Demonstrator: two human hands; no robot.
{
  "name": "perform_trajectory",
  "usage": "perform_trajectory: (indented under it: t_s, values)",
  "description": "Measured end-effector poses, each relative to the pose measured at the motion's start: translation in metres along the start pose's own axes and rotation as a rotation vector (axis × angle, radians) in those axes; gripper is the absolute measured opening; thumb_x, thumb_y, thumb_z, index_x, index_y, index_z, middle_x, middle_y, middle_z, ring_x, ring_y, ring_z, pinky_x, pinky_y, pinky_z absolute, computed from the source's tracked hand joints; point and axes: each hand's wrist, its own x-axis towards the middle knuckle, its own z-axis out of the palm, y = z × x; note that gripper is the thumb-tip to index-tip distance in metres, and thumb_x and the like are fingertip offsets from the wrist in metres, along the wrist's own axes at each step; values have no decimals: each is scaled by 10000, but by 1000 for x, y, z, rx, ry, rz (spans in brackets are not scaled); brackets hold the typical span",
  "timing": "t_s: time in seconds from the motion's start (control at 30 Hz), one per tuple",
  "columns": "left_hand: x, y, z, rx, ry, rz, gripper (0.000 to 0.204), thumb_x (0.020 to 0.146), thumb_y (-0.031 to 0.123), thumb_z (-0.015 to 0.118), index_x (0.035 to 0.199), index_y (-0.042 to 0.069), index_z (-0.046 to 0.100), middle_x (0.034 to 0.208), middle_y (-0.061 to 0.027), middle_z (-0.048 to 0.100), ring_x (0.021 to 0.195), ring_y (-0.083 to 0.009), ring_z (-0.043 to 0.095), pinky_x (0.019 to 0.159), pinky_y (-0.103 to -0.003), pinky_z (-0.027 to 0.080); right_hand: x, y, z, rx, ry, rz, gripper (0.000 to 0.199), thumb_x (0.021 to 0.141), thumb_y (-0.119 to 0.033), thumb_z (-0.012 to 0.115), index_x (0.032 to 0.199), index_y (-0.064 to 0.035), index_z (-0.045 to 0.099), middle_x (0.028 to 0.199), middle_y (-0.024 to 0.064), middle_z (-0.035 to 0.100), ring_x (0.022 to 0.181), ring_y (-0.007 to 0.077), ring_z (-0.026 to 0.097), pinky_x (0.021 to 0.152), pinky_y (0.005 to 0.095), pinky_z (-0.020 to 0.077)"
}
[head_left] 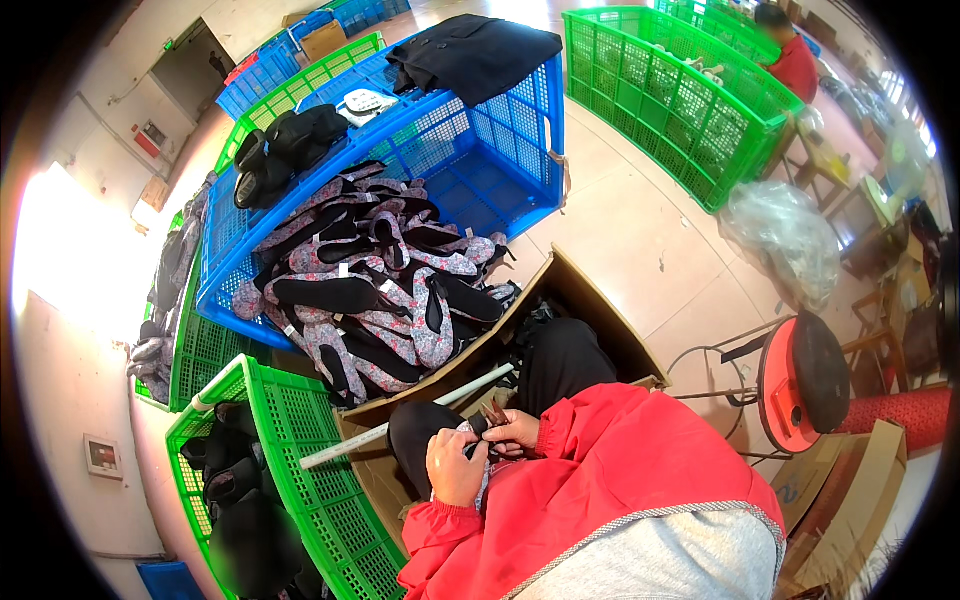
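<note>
Floor (620, 190): pale tiles, white wall (60, 370) at left.
Left hand (457, 468): fingers curled, grasping a floral shoe (485, 488), mostly hidden.
Right hand (515, 431): fingers pinched round a small brown piece (495, 411), kind unclear.
Shoe position: above the lap, between the 2 hands.
White pole (350, 443): slanted, just beyond the left hand.
Near green basket (310, 435): at left, black shoes (235, 475) inside.
Cardboard box (598, 295): open, around the knees.
Blue basket (480, 190): beyond the box; floral shoe pile (360, 290) inside, black jacket (480, 55) on top.
Far green basket (665, 115): upper right, 1 person (795, 70) in red nearby.
</note>
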Motion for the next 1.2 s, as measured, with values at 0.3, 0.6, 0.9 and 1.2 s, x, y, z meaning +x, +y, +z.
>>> perform_trajectory:
  t_s: [0.3,0.6,0.9,1.2]
  values:
    - [0,-1,1,4,0,-5,149,688,105,762,746,40,641,788,-98,590,792,-297,574,718,-393,451,-1,-2,2,-8,-11,-5,147,886,-171,655,993,-89,596,591,29,516,381,80,338,366,246,273]
    - [0,-1,1,-9,-6,-14,144,692,104,758,751,37,644,788,-102,591,792,-299,573,720,-393,450,-2,-3,2,-11,-8,4,168,888,-174,655,1018,-91,589,602,34,520,385,77,333,372,245,268]
    - [0,-1,2,-1,13,9,150,682,92,761,745,38,636,788,-101,590,782,-298,574,708,-393,452,-2,-3,2,-3,-11,8,159,891,-156,649,1023,-91,587,613,35,539,387,71,334,376,232,266]
    - [0,-3,4,-17,31,18,150,673,99,761,741,49,637,780,-98,586,771,-304,568,695,-399,450,0,-1,-1,-10,-28,-15,127,897,-135,638,996,-87,573,623,37,547,391,67,339,373,230,266]
